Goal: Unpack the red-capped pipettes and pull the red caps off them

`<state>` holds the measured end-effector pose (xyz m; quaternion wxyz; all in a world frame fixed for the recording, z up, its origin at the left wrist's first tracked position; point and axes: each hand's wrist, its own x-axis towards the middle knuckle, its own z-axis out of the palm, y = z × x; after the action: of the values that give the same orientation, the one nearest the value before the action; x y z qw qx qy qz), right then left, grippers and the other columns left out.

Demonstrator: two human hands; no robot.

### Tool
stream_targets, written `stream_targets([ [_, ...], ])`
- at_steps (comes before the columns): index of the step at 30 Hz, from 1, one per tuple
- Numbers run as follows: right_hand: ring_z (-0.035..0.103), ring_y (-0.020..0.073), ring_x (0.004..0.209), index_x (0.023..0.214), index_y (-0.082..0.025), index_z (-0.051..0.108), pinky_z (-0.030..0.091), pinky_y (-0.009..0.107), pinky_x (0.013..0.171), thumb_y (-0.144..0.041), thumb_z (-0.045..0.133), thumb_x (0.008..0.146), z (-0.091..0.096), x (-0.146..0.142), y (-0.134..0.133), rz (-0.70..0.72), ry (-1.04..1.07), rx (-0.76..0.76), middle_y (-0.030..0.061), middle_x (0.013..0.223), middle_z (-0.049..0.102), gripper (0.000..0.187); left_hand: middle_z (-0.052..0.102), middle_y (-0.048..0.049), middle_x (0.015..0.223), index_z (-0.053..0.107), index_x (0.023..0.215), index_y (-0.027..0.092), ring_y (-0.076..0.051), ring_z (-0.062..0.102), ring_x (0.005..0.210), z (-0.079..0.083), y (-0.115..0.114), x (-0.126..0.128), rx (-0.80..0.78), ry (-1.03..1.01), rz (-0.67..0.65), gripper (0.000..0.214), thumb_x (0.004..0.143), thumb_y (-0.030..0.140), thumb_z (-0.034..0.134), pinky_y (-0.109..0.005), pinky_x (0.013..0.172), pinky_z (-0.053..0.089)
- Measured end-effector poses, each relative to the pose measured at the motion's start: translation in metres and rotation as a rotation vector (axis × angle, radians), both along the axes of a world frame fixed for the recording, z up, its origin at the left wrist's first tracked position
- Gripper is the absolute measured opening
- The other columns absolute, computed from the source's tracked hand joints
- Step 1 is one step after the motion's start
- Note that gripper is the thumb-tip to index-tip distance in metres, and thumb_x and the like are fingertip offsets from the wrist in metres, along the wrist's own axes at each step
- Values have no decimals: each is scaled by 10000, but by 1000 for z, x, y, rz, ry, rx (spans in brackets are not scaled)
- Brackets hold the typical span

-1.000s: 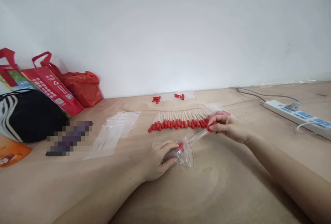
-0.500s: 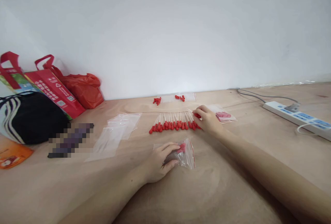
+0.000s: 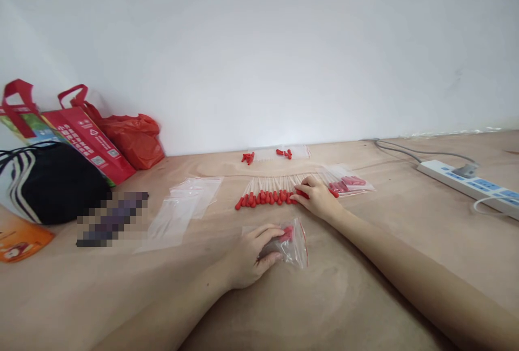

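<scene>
A pale wall point(image 3: 259, 59) backs the wooden table point(image 3: 344, 291) in our head view. Our left hand point(image 3: 253, 253) grasps a clear zip-seal bag point(image 3: 295, 251). Beyond it lie red-headed sticks point(image 3: 271, 198) in a row; our right hand point(image 3: 318, 199) touches them, but we cannot tell whether it grips any.

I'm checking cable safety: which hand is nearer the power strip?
Right. The right hand is left of the power strip, at the red-tipped sticks; the left hand is farther left, on a clear bag.
</scene>
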<state>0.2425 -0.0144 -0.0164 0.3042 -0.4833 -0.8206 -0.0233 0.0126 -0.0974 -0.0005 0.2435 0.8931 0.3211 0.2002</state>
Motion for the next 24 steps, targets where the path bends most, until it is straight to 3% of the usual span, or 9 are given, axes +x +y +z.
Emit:
stream_targets([
  [3, 525, 209, 805, 828, -172, 645, 393, 335, 733, -402, 491, 804, 6, 1, -2, -54, -14, 40, 98, 838, 566, 278, 479, -65, 1234, 440, 1161, 220, -188, 458, 1127, 0, 0, 0, -2, -12, -6, 339, 824, 237, 474, -352, 951, 378],
  [7, 523, 203, 784, 814, -175, 635, 385, 335, 726, -330, 471, 809, 16, 8, -16, -88, 92, 81, 91, 795, 585, 226, 492, -63, 1229, 445, 1159, 224, -194, 473, 1115, 1, 0, 0, -5, -8, 10, 347, 815, 248, 484, -357, 940, 390],
  [10, 516, 153, 684, 725, -185, 600, 397, 286, 647, -255, 479, 785, 20, 10, -41, 52, 219, -35, 48, 718, 577, 152, 507, -56, 1221, 427, 1178, 230, -194, 483, 1109, 1, 0, 0, -1, -3, 27, 387, 798, 243, 498, -356, 934, 398],
  [14, 502, 135, 648, 643, -197, 599, 381, 281, 643, -230, 560, 716, 16, 6, -74, 195, 215, -248, 4, 634, 568, 89, 513, -55, 1222, 390, 1207, 231, -195, 495, 1099, 2, -2, 1, 2, 13, 45, 455, 773, 242, 524, -350, 924, 408],
  [19, 489, 138, 669, 857, -239, 663, 357, 313, 712, -381, 610, 714, 8, -2, -80, 220, 198, -299, 1, 648, 562, 207, 539, -70, 1198, 408, 1199, 221, -209, 517, 1077, 10, -4, 2, -36, 23, 62, 456, 774, 325, 535, -361, 896, 427],
  [24, 482, 158, 697, 826, -243, 669, 317, 311, 674, -470, 600, 708, 7, -8, -80, 132, 111, -299, 12, 666, 571, 265, 569, -63, 1164, 445, 1174, 198, -179, 525, 1073, 12, -4, 1, -73, 33, 111, 321, 871, 249, 350, -342, 906, 421],
])
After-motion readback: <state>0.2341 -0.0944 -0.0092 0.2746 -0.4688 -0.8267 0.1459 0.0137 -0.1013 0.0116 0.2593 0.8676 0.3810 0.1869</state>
